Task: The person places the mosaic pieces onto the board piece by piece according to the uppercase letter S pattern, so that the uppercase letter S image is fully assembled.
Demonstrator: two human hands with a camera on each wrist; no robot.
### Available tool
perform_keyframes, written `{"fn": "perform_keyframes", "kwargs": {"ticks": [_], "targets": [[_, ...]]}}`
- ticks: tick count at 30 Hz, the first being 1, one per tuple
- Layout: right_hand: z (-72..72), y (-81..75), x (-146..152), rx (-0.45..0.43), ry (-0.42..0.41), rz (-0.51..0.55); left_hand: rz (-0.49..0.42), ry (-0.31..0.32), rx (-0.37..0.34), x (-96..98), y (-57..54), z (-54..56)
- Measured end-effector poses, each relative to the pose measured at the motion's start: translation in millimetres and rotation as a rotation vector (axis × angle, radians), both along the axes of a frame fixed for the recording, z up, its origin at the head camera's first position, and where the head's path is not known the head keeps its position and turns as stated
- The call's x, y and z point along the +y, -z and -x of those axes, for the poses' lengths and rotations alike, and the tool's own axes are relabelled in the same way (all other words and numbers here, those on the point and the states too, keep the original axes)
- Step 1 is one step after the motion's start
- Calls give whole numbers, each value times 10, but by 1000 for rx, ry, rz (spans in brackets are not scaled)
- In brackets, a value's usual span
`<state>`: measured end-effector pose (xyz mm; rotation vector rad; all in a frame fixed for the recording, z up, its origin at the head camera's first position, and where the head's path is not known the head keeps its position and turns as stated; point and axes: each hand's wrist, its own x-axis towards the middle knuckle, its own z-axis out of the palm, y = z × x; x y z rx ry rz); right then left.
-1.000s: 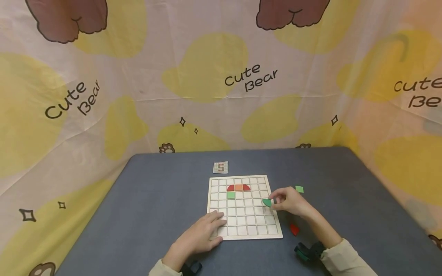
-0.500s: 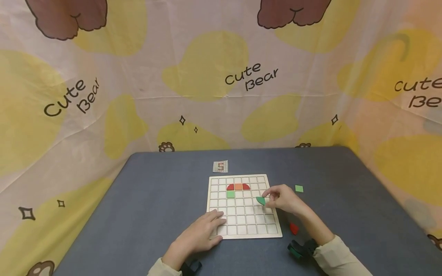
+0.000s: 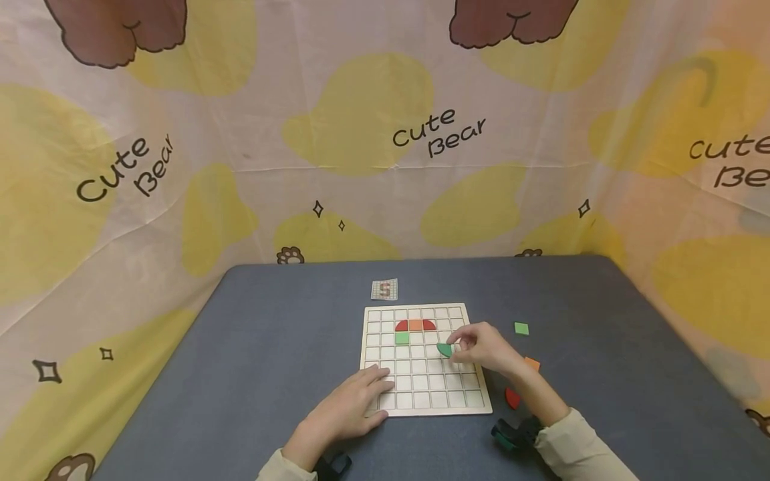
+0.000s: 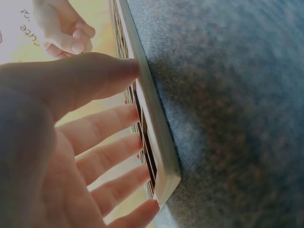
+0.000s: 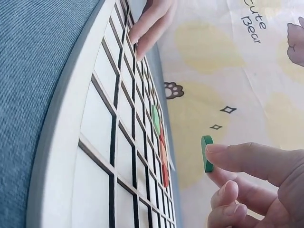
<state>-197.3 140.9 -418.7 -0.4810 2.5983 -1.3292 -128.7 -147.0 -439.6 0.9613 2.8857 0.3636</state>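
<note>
A person's right hand pinches a dark green quarter-round piece between thumb and fingertips, holding it raised over a white gridded board. A second ago that grip was at the board's right edge; now it has travelled left, farther over the squares, carrying the green piece with it. The shift has uncovered an orange piece, hidden before, just past the right forearm. Nearer the viewer than the grip, beside the board, lies a loose red piece; to the grip's right and slightly farther off is a light green square. The left hand, nearer and left of the grip, rests in the same place with fingers spread on the board's near left corner, gripping nothing. Left of and beyond the grip, unchanged, a row of red, orange and red tiles has a green tile below its left end. Farther beyond, a small gridded card shows what looks like an "S". The backdrop cloth repeats "Cute Bear" in black lettering.
</note>
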Motion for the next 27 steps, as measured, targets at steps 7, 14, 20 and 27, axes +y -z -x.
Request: {"fn": "perform_keyframes", "kwargs": {"ticks": [7,14,20,27], "targets": [[22,20,-90,10,-23,25,-3,5,0,3,-29,-8],[47,34,-211,14,-9,-1,-21,16,33,5,-21,-15],[80,63,-293,5,-7,13,-7,-4,-2,9,-15,-5],[129,112,-372,2,-2,18,-11,17,25,5,-6,-2]]}}
